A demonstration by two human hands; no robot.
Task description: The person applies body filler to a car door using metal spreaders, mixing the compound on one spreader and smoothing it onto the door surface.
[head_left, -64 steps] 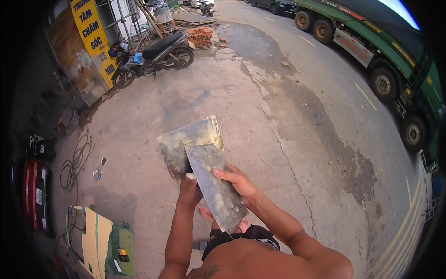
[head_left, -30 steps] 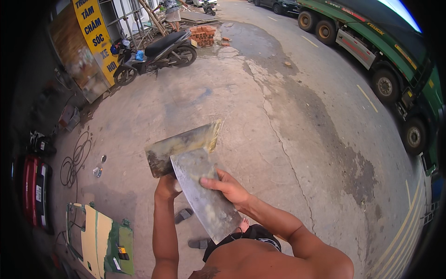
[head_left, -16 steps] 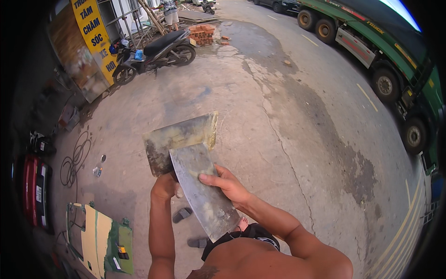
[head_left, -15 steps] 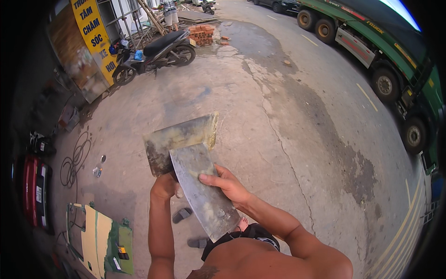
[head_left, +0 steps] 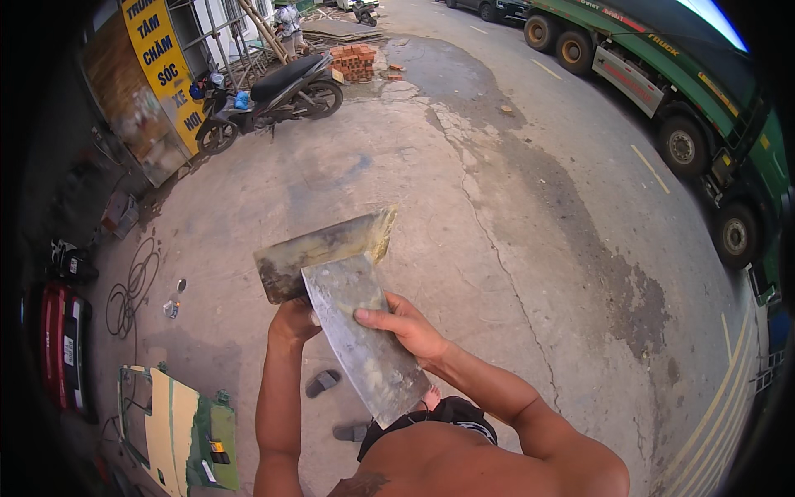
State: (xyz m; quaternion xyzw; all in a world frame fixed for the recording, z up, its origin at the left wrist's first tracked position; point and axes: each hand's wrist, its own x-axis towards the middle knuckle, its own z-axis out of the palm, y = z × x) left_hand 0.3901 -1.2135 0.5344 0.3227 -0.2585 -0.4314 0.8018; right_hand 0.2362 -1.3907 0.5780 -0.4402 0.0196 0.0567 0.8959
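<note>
My left hand (head_left: 296,320) is closed on the lower left part of a stained, dark grey-brown flat plate (head_left: 319,244) with a yellowish smear at its far right end. Between the fingers of my right hand (head_left: 411,329) is a lighter grey flat sheet (head_left: 360,331), pinched at its right edge with the thumb lying on top. This sheet is streaked with pale residue and slants down toward my body. Its upper end overlaps the plate, hiding part of it; whether the two touch I cannot tell. Part of the left fingers is hidden behind the sheet.
A partly cream-coated green vehicle door (head_left: 172,422) lies at the lower left, near a coiled hose (head_left: 132,290) and a red car part (head_left: 62,348). Grey slippers (head_left: 323,382) are beside my feet. Farther off stand a motorbike (head_left: 273,95), stacked bricks (head_left: 354,63) and a green truck (head_left: 662,74).
The dark plate has tipped, so its face looks narrower, and my left hand has risen slightly with it. My right hand and the lighter sheet have hardly moved.
</note>
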